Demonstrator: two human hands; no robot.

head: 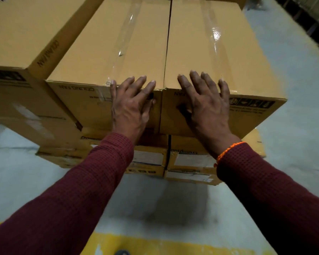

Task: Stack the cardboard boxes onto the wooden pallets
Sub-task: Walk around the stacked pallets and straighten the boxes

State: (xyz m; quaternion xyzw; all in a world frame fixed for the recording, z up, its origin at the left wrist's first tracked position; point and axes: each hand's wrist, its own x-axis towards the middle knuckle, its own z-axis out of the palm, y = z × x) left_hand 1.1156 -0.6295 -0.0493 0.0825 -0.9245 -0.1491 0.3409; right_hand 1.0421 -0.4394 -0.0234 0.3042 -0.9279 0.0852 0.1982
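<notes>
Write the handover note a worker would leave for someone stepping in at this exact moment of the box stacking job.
Left hand: open, flat against the near end of the left top box.
Right hand: open, flat against the right top box, fingers over its top edge.
Done: both boxes lie side by side on a lower layer of boxes; a taller box stands on their left.
Left: square them up, add more. No pallet is visible.
</notes>
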